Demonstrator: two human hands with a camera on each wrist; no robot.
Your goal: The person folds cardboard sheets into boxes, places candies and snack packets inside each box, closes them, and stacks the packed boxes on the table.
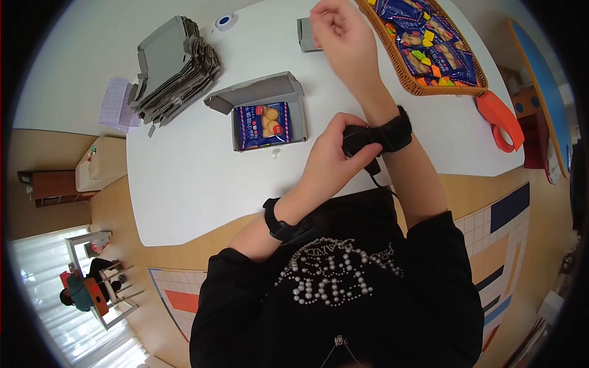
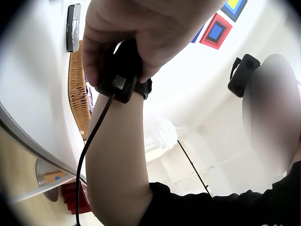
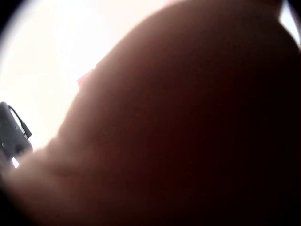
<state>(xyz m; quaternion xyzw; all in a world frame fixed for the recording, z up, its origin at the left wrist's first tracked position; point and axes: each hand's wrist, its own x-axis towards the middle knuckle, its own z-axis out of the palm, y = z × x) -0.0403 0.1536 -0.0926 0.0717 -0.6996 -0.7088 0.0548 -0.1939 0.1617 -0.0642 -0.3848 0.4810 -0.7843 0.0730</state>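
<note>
Left hand (image 1: 331,153): grip curled round black wrist camera (image 1: 356,141), at the right wrist. Right hand (image 1: 341,29): fingers loosely curled, nothing held. Beyond, on tabletop (image 1: 190,184): grey cardboard box (image 1: 297,122), lid raised, biscuit packet (image 1: 264,125) inside.

On my feed from afar, the black wrist device (image 1: 357,141) sits on the inner side of the right wrist, a small, dark block held between the left hand's (image 1: 334,153) thumb and fingers, which partly cover it. I can see its wide black strap (image 1: 400,130) wrapped round that wrist, just below the raised right hand (image 1: 346,37). From the left wrist view I make out a pale square code label (image 2: 119,82) on the block's face, and a thin black cable (image 2: 78,197) leaving its end and hanging down beside the forearm.
</note>
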